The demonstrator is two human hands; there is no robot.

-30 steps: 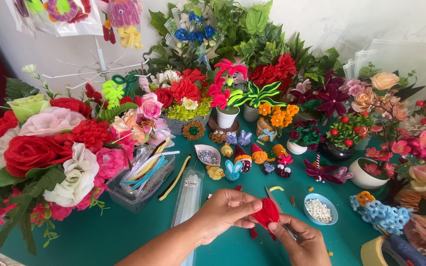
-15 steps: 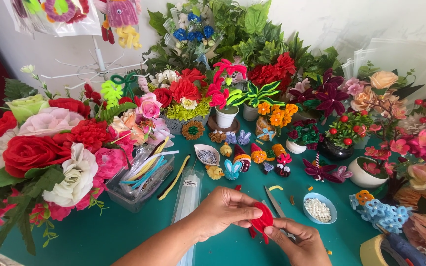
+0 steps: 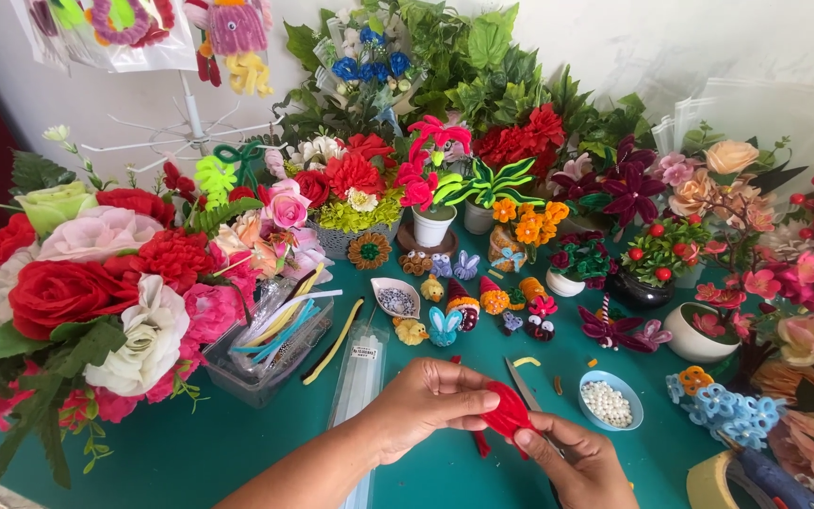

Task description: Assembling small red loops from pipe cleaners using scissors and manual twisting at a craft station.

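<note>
Since the earlier frame the left hand [image 3: 431,403] is sitting slightly lower over the teal table [image 3: 190,452]; both hands are pinching the red fuzzy pipe-cleaner piece [image 3: 506,415], the right hand [image 3: 577,462] gripping below. It looks light, soft, bendable; best held at its folded edges.

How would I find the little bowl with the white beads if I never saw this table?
Start at the green table ringed with craft flowers. Go to the two hands pinching a red piece near its front edge. Just right of them sits the small blue bowl, the only one holding tiny white beads.
</note>
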